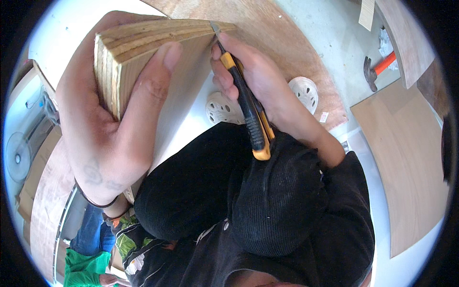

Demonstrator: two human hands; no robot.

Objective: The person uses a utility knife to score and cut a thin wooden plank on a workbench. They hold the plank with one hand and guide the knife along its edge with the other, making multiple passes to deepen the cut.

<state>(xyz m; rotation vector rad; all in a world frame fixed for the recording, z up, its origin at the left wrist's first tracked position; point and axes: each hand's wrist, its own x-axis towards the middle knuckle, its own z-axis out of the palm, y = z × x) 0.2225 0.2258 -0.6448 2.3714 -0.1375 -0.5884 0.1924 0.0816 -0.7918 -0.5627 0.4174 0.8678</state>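
My left hand point(107, 112) grips a thick plywood board point(143, 43) by its layered end, thumb laid over the white face of the board. My right hand point(260, 83) holds a yellow and black utility knife point(248, 107), its blade tip touching the board's upper edge at the corner. The board is held up close to the camera, above my knees in dark trousers point(201, 182).
A hammer with an orange handle point(377, 69) lies on the pale floor at upper right. Plywood sheets point(406, 153) lie at right and behind the board point(287, 33). White perforated shoes point(306, 91) show below the hands. A fan point(19, 153) stands far left.
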